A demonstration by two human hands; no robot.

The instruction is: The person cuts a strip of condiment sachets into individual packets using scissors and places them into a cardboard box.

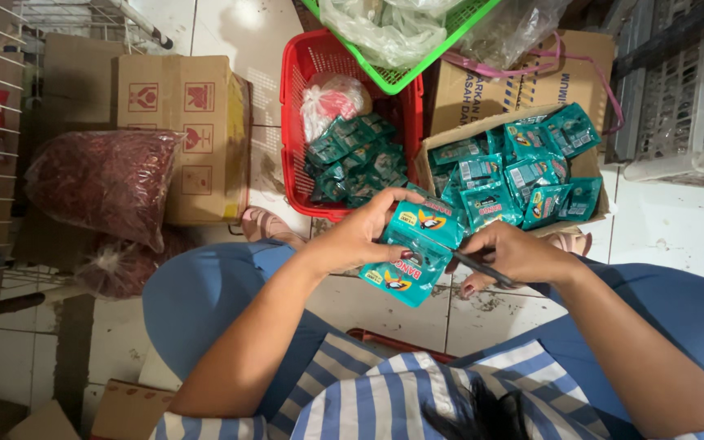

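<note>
A seated person in blue trousers and a striped shirt works over a tiled floor (pixel 368 305), the left hand (pixel 358 238) grasping a short strip of teal sachets (pixel 417 248) by its upper edge, the strip held in the air between the knees. The right hand (pixel 508 253) is clenched around a dark, thin tool (pixel 482 269), its tip just beside the strip's right edge; whether it is a pen or a blade is hard to tell from this angle. Just beyond the hands, an open carton (pixel 588 167) on the right is heaped with loose sachets of the same kind, and a red basket (pixel 295 106) to its left holds a smaller pile and a knotted pink-and-white bag (pixel 332 102). Judging by the two heaps, the work looks to be partway through: a fair number of sachets lie in the basket, while the carton remains nearly full. A green basket (pixel 417 69) with clear bags rests on the far rim of the red one. At far left, a closed box (pixel 185 134) and bags of dried red chillies (pixel 99 183) stand well apart.
</note>
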